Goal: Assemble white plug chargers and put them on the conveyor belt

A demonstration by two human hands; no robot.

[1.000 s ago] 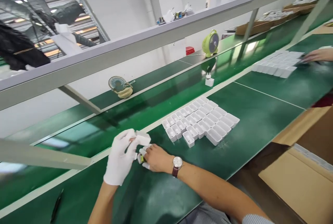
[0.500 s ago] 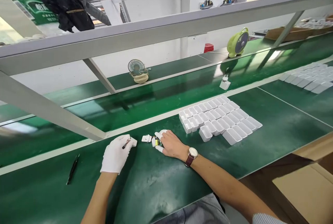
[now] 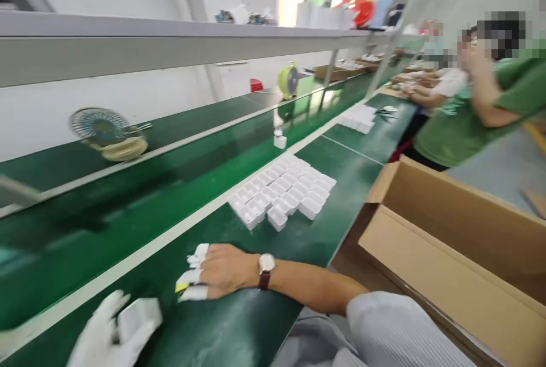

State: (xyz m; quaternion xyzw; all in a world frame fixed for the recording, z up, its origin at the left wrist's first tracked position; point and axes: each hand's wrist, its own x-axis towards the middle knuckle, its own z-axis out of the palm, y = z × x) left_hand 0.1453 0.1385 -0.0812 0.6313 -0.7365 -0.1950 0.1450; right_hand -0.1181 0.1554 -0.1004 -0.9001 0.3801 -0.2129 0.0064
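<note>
My left hand (image 3: 108, 335), in a white glove, is closed around a small white plastic case (image 3: 139, 317) at the lower left. White finger covers sit on the fingertips of my right hand (image 3: 217, 273). Its fingers are closed over a circuit board with a yellow part (image 3: 182, 287), mostly hidden beneath them, low over the green bench. A white plug piece (image 3: 195, 259) shows by the fingertips. Farther right, several open white plastic cases (image 3: 281, 185) stand in rows on the bench.
A large cardboard box (image 3: 452, 242) stands beyond the bench edge at right. Along the green conveyor (image 3: 170, 196) rides a white plug adapter (image 3: 280, 140). Two fans (image 3: 102, 128) stand behind it, one green (image 3: 288, 81). A co-worker in green (image 3: 460, 122) sits at right.
The view has swung right, bringing the cardboard box and co-workers into sight. My left hand now holds a white case whose side shows. My right hand stays over the circuit board.
</note>
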